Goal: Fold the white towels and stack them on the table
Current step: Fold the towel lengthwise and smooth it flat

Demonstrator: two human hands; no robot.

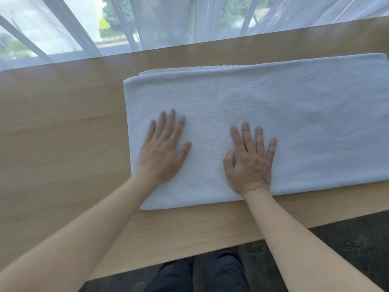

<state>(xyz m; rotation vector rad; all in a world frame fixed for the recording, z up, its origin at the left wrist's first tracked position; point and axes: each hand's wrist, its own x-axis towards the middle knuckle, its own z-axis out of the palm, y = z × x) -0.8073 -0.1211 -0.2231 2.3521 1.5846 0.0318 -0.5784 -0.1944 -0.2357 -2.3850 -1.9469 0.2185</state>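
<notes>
With the left hand (pixel 162 150) and right hand (pixel 250 161) pressing flat, fingers spread wide, on the folded white terry towel (pixel 294 123), uneven smoothing risks skewing the stepped far-edge layers on the light wooden table (pixel 63 133).

A light wooden table (pixel 63 127) fills the view, its pale grain running left to right, the far edge close against sheer curtains and the near edge cutting diagonally across the bottom. One white towel (pixel 294 123) lies directly on it, folded into a long band with layered edges showing along its far side. The towel sits on the right half of the tabletop and runs off the picture's right edge; its left end is square and stops near the middle. Bare wood shows to the left and along the near edge.
</notes>
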